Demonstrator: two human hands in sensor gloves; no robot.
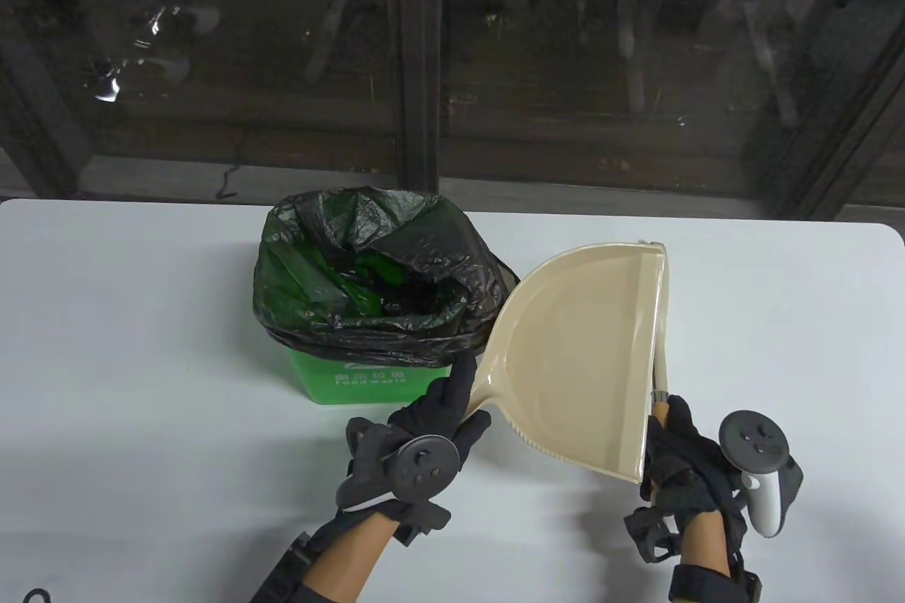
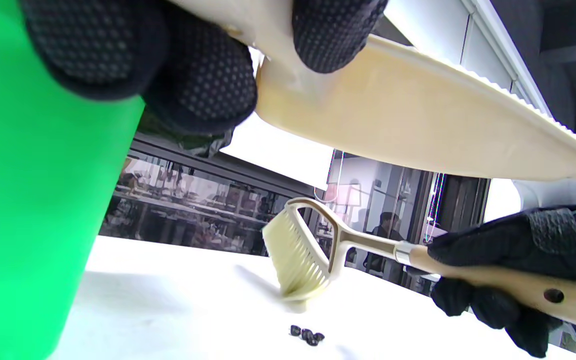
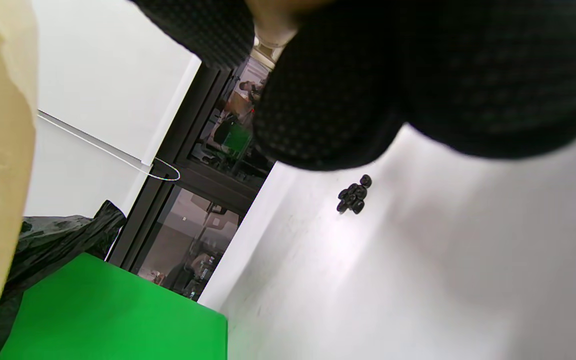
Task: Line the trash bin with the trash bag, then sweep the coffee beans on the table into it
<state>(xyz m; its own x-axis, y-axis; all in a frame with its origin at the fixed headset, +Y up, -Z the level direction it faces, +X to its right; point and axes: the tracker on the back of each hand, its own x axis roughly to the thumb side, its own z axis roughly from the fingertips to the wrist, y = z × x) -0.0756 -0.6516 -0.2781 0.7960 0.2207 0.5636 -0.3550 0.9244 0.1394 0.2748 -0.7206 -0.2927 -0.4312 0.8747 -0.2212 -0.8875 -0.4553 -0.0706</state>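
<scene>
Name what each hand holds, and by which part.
Left hand: dustpan, by its handle. Right hand: brush, by its wooden handle.

White table (image 1: 141, 363), matte top, far corners rounded. Green trash bin (image 1: 353, 380) stands on it at about 11 o'clock from table centre, near far edge; black trash bag (image 1: 368, 278) lines bin, draped over rim. Small cluster of coffee beans (image 2: 307, 335) lies on bare tabletop at bin's 3 o'clock, well apart from bin; hidden in table view.
</scene>
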